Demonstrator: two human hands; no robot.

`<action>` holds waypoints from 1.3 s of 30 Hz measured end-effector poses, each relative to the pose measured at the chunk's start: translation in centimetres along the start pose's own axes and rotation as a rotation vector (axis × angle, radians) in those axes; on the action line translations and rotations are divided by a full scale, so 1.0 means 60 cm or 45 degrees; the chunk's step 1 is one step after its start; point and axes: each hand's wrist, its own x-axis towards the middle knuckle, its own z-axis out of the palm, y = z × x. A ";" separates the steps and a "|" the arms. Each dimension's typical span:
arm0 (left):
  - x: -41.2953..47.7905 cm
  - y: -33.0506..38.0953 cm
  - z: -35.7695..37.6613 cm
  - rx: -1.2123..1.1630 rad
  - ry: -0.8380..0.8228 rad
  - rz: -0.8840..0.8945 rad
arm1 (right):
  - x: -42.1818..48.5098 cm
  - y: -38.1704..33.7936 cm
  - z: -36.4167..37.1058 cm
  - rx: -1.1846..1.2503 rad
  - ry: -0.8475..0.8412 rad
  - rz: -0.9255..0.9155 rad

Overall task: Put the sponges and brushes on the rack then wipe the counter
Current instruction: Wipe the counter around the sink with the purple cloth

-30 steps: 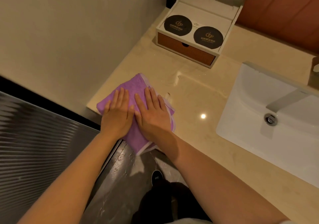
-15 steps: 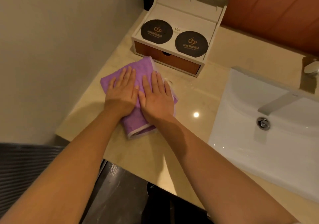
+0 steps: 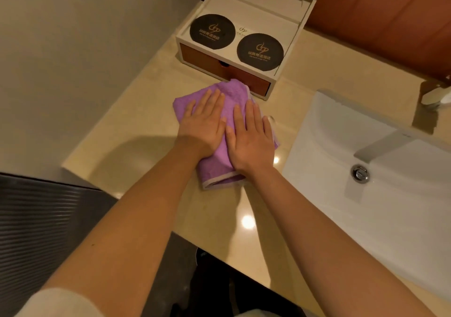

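Wiping step in hand: left hand (image 3: 203, 127) and right hand (image 3: 251, 141) pressed flat, fingers spread, on purple cloth (image 3: 214, 170) mid-worktop (image 3: 146, 126), far edge touching drawer box (image 3: 234, 48). Next: sweep toward sink (image 3: 329, 131) (no sponges, brushes or rack visible).

The bench (image 3: 151, 131) looks like polished beige stone, glossy enough to mirror ceiling lights. The cloth (image 3: 214, 168) is soft purple terry, matt and nubbly, with a pale stitched edge. The sink (image 3: 329, 146) is smooth white glazed ceramic; its drain plug (image 3: 360, 173) is shiny metal. The box (image 3: 244, 55) has matt white sides, a brown wood-look drawer front and two matt black coasters (image 3: 260, 52).
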 end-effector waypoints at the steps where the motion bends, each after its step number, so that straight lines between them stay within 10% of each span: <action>1: -0.002 0.016 -0.001 0.002 -0.016 -0.011 | -0.006 0.011 -0.004 0.002 -0.009 -0.001; 17: -0.104 0.193 0.028 -0.024 -0.025 0.007 | -0.158 0.153 -0.061 0.056 -0.241 -0.036; 30: -0.263 0.159 0.055 -0.217 0.153 -0.578 | -0.195 0.090 -0.044 -0.140 -0.258 -0.713; 39: -0.278 0.043 0.044 -0.116 0.168 -0.608 | -0.169 -0.005 -0.006 0.040 -0.329 -0.700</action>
